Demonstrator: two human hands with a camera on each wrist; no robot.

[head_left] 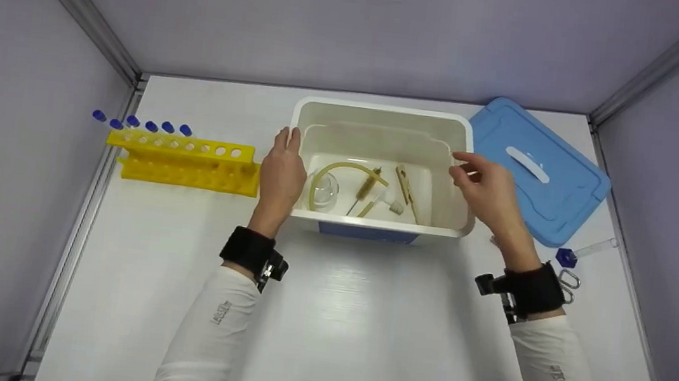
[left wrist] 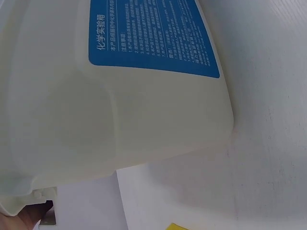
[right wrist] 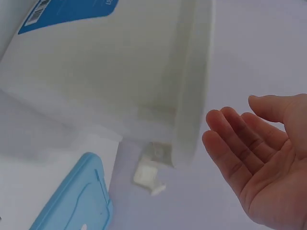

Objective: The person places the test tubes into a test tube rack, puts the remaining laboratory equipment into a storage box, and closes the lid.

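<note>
right hand, thumb and fingers apart, and left hand (grip unclear) at opposite edges of bin, roomy table nearside

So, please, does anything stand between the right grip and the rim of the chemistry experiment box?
Nothing visible does: the right grip is at the right-hand rim of the chemistry experiment box, though contact is unclear. The blue lid lies to the box's right, not between them.

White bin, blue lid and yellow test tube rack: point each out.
White bin (head_left: 377,224): head view, middle of its front rim.
Blue lid (head_left: 544,202): head view, its flat top.
Yellow test tube rack (head_left: 188,179): head view, its lower tier.
</note>
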